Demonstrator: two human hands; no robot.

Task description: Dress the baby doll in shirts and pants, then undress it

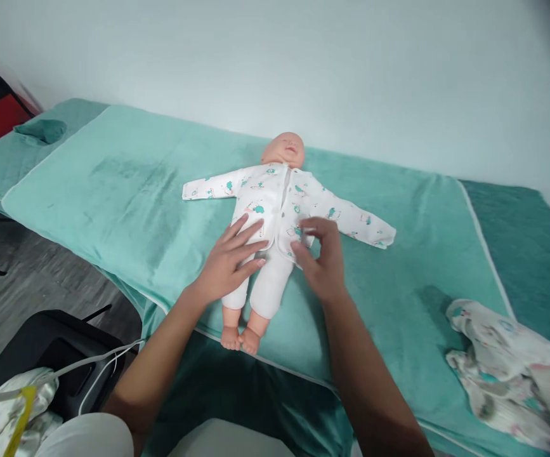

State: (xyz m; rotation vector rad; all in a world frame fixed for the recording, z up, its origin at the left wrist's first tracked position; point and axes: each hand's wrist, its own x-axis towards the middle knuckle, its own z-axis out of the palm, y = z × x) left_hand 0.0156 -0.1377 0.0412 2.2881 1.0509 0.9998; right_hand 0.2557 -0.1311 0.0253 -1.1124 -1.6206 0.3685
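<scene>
On the green bed cover lies a baby doll (287, 150) on its back, its bare feet towards me. It wears a white printed jacket (264, 189) with the sleeves spread wide, and plain white trousers (271, 285). The jacket's front edges run down the middle and part slightly near the neck and hem. My left hand (231, 257) lies flat with fingers spread on the lower left of the jacket. Over the lower right of the jacket, my right hand (322, 257) is curved, thumb and forefinger apart, with nothing visible between them.
A crumpled printed cloth (512, 374) lies at the bed's right end. The green bed cover (127, 165) reaches back to a pale wall. At lower left are a black chair (51, 336), a white cable (98, 355) and another printed cloth (37, 406).
</scene>
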